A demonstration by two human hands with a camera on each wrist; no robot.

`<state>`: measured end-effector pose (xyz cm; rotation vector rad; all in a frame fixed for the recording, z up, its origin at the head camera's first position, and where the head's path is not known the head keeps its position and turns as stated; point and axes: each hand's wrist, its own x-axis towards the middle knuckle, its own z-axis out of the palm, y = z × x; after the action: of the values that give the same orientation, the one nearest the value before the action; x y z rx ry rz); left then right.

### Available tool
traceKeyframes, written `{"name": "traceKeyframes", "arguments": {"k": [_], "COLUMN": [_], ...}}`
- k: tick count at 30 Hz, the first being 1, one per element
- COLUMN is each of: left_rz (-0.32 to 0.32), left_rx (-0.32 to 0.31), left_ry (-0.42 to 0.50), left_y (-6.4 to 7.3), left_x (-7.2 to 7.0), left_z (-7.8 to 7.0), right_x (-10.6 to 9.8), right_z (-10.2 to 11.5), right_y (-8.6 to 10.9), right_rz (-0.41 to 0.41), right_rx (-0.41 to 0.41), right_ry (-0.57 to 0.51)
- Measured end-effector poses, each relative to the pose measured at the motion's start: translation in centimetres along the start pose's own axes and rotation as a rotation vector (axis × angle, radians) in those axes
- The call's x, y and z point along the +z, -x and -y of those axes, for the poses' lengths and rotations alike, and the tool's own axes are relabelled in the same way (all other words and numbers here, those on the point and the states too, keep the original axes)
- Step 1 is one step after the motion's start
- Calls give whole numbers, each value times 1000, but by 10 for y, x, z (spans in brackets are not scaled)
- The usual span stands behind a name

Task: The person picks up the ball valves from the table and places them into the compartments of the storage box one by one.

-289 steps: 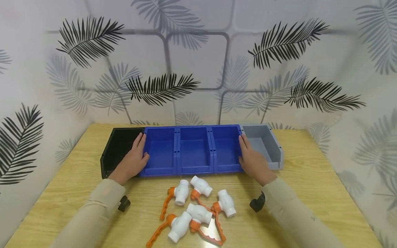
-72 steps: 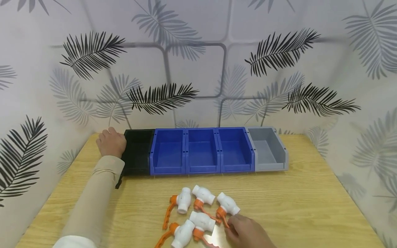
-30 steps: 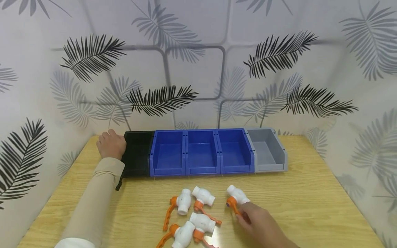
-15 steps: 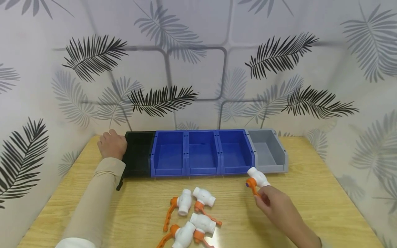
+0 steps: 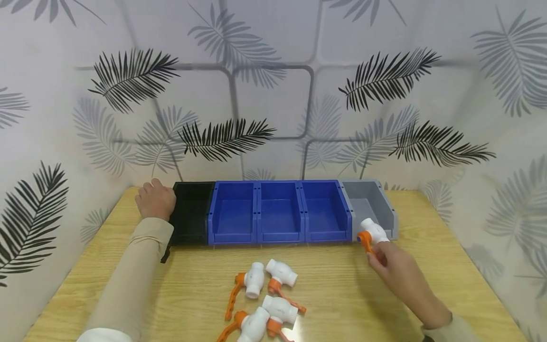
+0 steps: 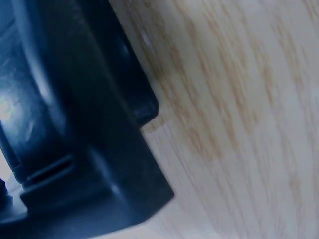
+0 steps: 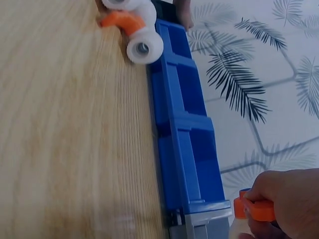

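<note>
The right hand (image 5: pixel 397 270) pinches a white valve (image 5: pixel 376 232) by its orange handle (image 5: pixel 366 242) at the front of the grey bin (image 5: pixel 390 216), toward the back right corner of the tabletop (image 5: pixel 342 294), and the left hand (image 5: pixel 155 200), whose grip I cannot tell, is beside the black bin (image 5: pixel 191 213).

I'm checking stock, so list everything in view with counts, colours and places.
table: one, yellowish wood, beneath the bins
black bin: one, black, row's left end
blue bins: three, blue, mid-row
grey bin: one, grey, row's right end
loose valves: four, white with orange handles, on the table
held valve: one, white and orange, at grey bin's front
dark piece: one, black, near black bin's front left
patterned backdrop: one, pale with dark leaves, behind table
sleeves: two, beige, on both arms
left hand: one, bare, beside the black bin
right hand: one, bare, gripping the held valve
</note>
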<state>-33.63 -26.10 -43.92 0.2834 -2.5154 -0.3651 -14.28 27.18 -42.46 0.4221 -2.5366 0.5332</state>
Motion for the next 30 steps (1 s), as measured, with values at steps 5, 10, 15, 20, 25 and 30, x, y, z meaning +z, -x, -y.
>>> {"name": "traceKeyframes", "arguments": {"k": [5, 10, 15, 20, 25, 30], "left_rz": [-53, -78, -88, -118, -132, -126], "left_rx": [18, 19, 15, 21, 22, 14], "left_ry": [-3, 7, 13, 18, 22, 22], "left_y": [-1, -1, -1, -2, -4, -6], "left_x": [3, 1, 1, 5, 8, 13], "left_z": [2, 1, -1, 0, 2, 5], "right_x": [5, 9, 16, 25, 35, 45], "right_z": [-12, -22, -34, -47, -56, -62], "right_y": [-11, -23, -36, -48, -60, -71], "right_rz": [36, 49, 79, 99, 102, 128], "right_rx": [27, 39, 67, 78, 60, 82], "right_ry": [20, 17, 9, 6, -4, -1]}}
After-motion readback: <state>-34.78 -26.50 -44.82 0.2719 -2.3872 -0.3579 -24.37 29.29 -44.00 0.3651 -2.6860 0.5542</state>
